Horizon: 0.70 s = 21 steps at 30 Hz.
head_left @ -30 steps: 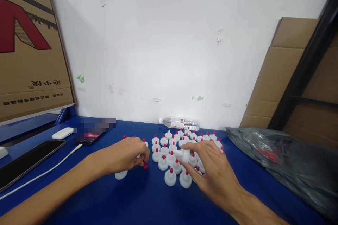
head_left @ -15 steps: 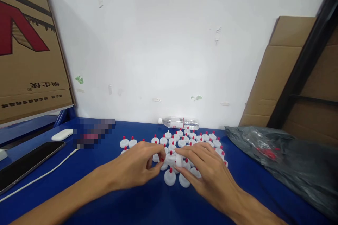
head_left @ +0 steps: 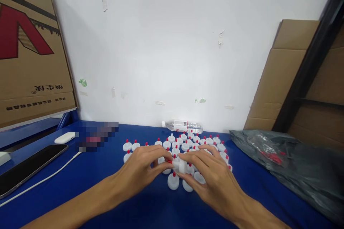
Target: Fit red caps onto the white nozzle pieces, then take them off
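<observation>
Your left hand (head_left: 143, 162) pinches a small red tip (head_left: 170, 162) at the narrow end of the white cap (head_left: 183, 166) that your right hand (head_left: 213, 171) grips sideways over the blue table (head_left: 150, 207), among standing red-tipped caps (head_left: 173, 181), with a clear bottle (head_left: 181, 126) lying beyond, beside the wall (head_left: 161, 50).

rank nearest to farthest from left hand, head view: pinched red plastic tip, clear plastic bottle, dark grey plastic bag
1. Red plastic tip: in the left hand.
2. Clear plastic bottle: lying by the wall.
3. Dark grey plastic bag: far right.
</observation>
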Tool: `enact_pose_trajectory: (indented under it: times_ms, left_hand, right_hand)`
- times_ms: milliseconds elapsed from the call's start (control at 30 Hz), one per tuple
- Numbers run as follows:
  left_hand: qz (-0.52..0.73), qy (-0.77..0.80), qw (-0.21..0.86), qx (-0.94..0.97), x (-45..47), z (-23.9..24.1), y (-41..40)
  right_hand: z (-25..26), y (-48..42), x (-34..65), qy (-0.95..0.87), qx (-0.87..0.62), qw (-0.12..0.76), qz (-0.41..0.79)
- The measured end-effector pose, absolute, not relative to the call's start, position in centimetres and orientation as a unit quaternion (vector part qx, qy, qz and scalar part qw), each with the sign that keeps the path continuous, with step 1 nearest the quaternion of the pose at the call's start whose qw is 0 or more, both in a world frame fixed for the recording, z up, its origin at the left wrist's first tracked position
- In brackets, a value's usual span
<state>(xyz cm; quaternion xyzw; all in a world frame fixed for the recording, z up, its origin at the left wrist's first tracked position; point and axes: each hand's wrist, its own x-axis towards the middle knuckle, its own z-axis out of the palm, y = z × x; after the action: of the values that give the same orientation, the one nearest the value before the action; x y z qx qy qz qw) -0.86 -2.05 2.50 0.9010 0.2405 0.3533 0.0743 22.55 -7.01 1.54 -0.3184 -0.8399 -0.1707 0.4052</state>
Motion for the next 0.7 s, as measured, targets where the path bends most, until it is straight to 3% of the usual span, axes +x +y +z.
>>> enact_pose_trajectory:
  times_ms: [400,700]
  left_hand:
    - [0.376,0.216,0.072,0.898,-1.0,2.5,-2.2]
    - [0.358,0.183,-0.033,0.915,-0.7,1.6,-2.4]
  right_hand:
    - [1.6,-7.3,22.5,-0.83,-0.311,0.43,-0.173]
    - [1.2,-7.3,22.3,-0.826,-0.293,0.452,-0.166]
